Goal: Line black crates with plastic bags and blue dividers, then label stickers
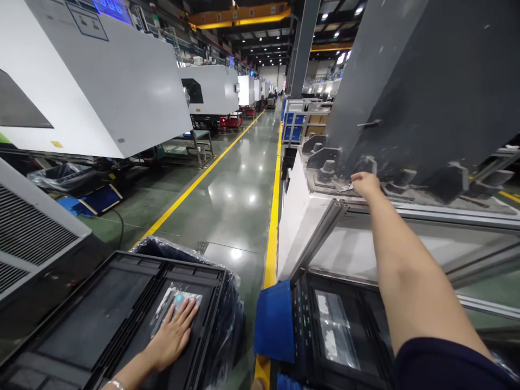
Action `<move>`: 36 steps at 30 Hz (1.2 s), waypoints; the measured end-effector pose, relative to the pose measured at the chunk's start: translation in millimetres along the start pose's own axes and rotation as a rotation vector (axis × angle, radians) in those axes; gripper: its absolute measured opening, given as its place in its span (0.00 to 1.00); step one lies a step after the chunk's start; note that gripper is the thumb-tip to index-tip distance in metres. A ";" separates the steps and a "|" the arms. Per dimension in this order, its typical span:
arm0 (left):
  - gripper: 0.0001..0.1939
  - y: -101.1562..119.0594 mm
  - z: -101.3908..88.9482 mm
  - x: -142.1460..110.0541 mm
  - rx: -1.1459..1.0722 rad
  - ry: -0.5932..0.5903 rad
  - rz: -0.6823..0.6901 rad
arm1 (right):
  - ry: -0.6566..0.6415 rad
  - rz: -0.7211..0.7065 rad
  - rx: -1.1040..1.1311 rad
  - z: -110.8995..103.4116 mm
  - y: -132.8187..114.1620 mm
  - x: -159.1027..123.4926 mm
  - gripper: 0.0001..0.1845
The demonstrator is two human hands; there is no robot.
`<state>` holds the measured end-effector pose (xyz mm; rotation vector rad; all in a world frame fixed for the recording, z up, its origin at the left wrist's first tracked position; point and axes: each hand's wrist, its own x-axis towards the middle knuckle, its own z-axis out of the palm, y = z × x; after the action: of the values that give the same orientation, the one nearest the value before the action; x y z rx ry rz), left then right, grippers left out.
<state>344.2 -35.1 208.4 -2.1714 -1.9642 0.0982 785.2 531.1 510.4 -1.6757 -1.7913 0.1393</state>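
Left grip [173, 337]: released, laid flat over the label [179, 298], part-covering it, on the black lid [97, 303], cut off at frame bottom. Right grip [366, 186]: at white slip [346, 187] on ledge [317, 184]; fingertips partly hidden, cannot tell whether slip is pinched

Through the head camera I saw a dark navy short sleeve [447, 365] on the right arm [406, 276] and a shiny, silvery band [116, 384] at the left wrist; the left hand [173, 333] and right hand [366, 186] were bare.
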 end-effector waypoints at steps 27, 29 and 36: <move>0.21 -66.5 -89.6 -119.8 -0.707 -0.011 -0.290 | -1.204 -0.580 0.285 118.1 -295.1 -523.1 0.11; 0.22 -88.3 -85.3 -161.2 -0.667 0.037 -0.444 | -1.424 -0.263 0.423 137.3 -325.6 -575.5 0.10; 0.27 -111.3 -68.7 -226.5 -0.669 0.072 -0.507 | -1.786 0.559 0.423 163.2 -384.7 -669.8 0.06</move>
<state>224.1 -257.0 276.9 -1.8416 -2.6981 -0.8051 338.9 -90.6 316.1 -1.5951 -1.8020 2.6778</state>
